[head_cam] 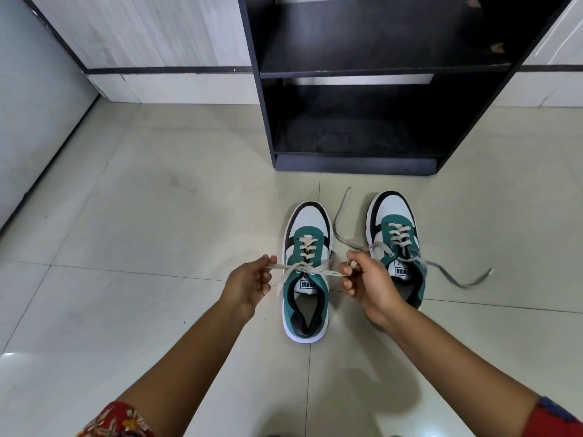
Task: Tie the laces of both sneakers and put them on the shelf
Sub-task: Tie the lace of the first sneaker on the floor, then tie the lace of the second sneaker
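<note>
Two green, white and black sneakers stand side by side on the tiled floor, toes pointing at the shelf. Over the left sneaker (307, 310), my left hand (249, 283) pinches one end of its cream lace (291, 269) and my right hand (367, 283) grips the other end. The two ends cross above the tongue and are pulled out sideways. The right sneaker (394, 230) sits partly behind my right hand, its grey lace (339, 222) untied and trailing over the floor on both sides.
A dark two-level shelf (353, 159) stands on the floor just beyond the sneakers, both levels bare. A pale wood-look wall (142, 33) with a dark skirting strip runs behind it. Light floor tiles (142, 216) spread to the left.
</note>
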### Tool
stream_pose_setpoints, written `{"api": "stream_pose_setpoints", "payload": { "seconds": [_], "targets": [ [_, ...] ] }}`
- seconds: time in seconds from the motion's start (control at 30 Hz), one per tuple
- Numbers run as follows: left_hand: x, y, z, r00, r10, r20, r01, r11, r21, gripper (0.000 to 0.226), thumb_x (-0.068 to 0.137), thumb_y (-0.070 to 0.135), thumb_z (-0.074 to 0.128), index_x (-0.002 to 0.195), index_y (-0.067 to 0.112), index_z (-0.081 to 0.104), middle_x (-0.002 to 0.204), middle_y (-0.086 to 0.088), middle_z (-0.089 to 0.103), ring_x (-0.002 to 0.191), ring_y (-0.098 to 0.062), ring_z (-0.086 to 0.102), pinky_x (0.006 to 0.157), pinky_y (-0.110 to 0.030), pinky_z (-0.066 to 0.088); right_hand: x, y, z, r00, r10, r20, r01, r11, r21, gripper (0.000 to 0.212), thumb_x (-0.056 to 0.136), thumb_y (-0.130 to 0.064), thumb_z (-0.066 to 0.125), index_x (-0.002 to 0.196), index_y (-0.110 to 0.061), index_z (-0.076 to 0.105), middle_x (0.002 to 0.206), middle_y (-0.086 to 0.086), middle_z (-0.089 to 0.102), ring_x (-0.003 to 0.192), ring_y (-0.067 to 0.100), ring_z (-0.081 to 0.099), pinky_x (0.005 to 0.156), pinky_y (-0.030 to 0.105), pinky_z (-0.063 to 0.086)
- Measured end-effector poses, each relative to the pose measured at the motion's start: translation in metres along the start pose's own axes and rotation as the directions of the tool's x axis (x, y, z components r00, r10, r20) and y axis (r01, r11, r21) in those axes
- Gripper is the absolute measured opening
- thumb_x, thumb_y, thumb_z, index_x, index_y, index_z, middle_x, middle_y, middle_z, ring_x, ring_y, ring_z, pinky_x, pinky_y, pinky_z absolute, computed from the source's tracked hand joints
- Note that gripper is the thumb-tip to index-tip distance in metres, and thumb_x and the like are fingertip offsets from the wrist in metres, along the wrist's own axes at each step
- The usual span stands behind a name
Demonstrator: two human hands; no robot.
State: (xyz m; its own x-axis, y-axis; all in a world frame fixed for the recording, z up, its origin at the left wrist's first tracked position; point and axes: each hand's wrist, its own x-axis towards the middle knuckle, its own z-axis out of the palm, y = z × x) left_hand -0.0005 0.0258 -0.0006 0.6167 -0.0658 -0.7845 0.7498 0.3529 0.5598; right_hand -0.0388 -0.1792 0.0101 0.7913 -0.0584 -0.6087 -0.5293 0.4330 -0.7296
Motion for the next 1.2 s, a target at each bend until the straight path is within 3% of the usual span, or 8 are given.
{"api": "stream_pose_setpoints", "payload": {
  "seconds": [0.17, 0.3, 0.5, 0.57, 0.63, 0.73, 0.87, 1.2],
  "targets": [
    [0.002, 0.003, 0.000, 0.979, 0.190, -0.070, -0.173, 0.964, 0.201, 0.018, 0.088, 0.015, 0.058, 0.072, 0.009, 0.063, 0.058, 0.009, 0.065, 0.045, -0.004, 0.045, 0.049, -0.017, 0.045, 0.006, -0.009, 0.005, 0.971, -0.233, 0.056, 0.229, 0.835, -0.500, 0.040, 0.096, -0.018, 0.042, 0.056, -0.017, 0.043, 0.057, 0.004, 0.044, 0.043, 0.012, 0.037, 0.045, 0.023, 0.033],
    [0.004, 0.004, -0.005, 0.964, 0.217, -0.155, -0.178, 0.956, 0.232, 0.013, 0.085, 0.003, 0.058, 0.072, 0.004, 0.059, 0.083, 0.000, 0.065, 0.054, -0.010, 0.045, 0.061, -0.024, 0.052, 0.004, -0.003, -0.003, 0.951, -0.290, 0.106, 0.238, 0.467, -0.851, 0.038, 0.096, -0.028, 0.040, 0.060, -0.018, 0.047, 0.067, 0.013, 0.060, 0.063, 0.027, 0.054, 0.065, 0.038, 0.045],
    [0.003, 0.004, -0.003, 0.954, 0.230, -0.194, -0.175, 0.949, 0.262, 0.013, 0.082, 0.001, 0.062, 0.071, 0.005, 0.057, 0.100, -0.007, 0.065, 0.068, -0.014, 0.052, 0.069, -0.028, 0.052, -0.002, -0.006, -0.002, 0.956, -0.264, 0.131, 0.203, 0.269, -0.942, 0.039, 0.096, -0.030, 0.036, 0.058, -0.025, 0.039, 0.062, 0.001, 0.054, 0.063, 0.023, 0.053, 0.061, 0.034, 0.041],
    [0.001, 0.001, -0.003, 0.954, 0.226, -0.195, -0.170, 0.948, 0.268, 0.009, 0.083, 0.007, 0.063, 0.076, 0.008, 0.058, 0.099, -0.008, 0.066, 0.067, -0.014, 0.049, 0.070, -0.029, 0.051, 0.001, -0.004, -0.002, 0.968, -0.224, 0.117, 0.195, 0.372, -0.908, 0.038, 0.095, -0.026, 0.040, 0.057, -0.022, 0.041, 0.059, 0.001, 0.049, 0.058, 0.019, 0.046, 0.058, 0.033, 0.036],
    [-0.002, -0.003, -0.004, 0.971, 0.174, -0.164, -0.129, 0.959, 0.253, 0.011, 0.087, 0.020, 0.061, 0.080, 0.012, 0.059, 0.095, -0.006, 0.068, 0.073, -0.015, 0.054, 0.075, -0.035, 0.052, 0.001, 0.001, -0.004, 0.975, -0.198, 0.098, 0.204, 0.643, -0.738, 0.031, 0.093, -0.021, 0.048, 0.063, -0.013, 0.049, 0.067, 0.008, 0.057, 0.059, 0.017, 0.049, 0.065, 0.033, 0.040],
    [-0.010, -0.009, -0.005, 0.995, 0.051, -0.088, -0.032, 0.979, 0.199, 0.034, 0.091, 0.047, 0.047, 0.098, 0.015, 0.058, 0.104, -0.005, 0.066, 0.098, -0.024, 0.061, 0.083, -0.043, 0.052, -0.003, 0.007, -0.006, 0.986, -0.126, 0.111, 0.164, 0.863, -0.478, 0.017, 0.083, -0.014, 0.066, 0.094, -0.012, 0.054, 0.098, 0.000, 0.063, 0.086, 0.012, 0.062, 0.082, 0.024, 0.049],
    [-0.018, -0.016, 0.002, 0.999, 0.024, -0.024, -0.018, 0.971, 0.237, 0.054, 0.090, 0.062, 0.028, 0.122, 0.022, 0.045, 0.117, -0.006, 0.059, 0.107, -0.027, 0.058, 0.087, -0.045, 0.050, 0.003, 0.020, -0.004, 0.988, 0.108, 0.111, -0.046, 0.892, -0.451, 0.070, 0.067, -0.009, 0.079, 0.126, -0.021, 0.042, 0.122, 0.002, 0.060, 0.110, 0.021, 0.059, 0.100, 0.041, 0.048],
    [-0.031, 0.009, 0.012, 0.997, 0.069, 0.025, -0.073, 0.915, 0.398, 0.054, 0.090, 0.063, 0.024, 0.116, 0.025, 0.054, 0.116, -0.001, 0.058, 0.107, -0.021, 0.055, 0.089, -0.042, 0.049, 0.010, 0.016, 0.026, 0.982, 0.140, 0.131, -0.066, 0.890, -0.452, 0.059, 0.078, -0.007, 0.069, 0.127, -0.024, 0.040, 0.124, 0.004, 0.057, 0.107, 0.020, 0.058, 0.079, 0.028, 0.051]
  ]
}}
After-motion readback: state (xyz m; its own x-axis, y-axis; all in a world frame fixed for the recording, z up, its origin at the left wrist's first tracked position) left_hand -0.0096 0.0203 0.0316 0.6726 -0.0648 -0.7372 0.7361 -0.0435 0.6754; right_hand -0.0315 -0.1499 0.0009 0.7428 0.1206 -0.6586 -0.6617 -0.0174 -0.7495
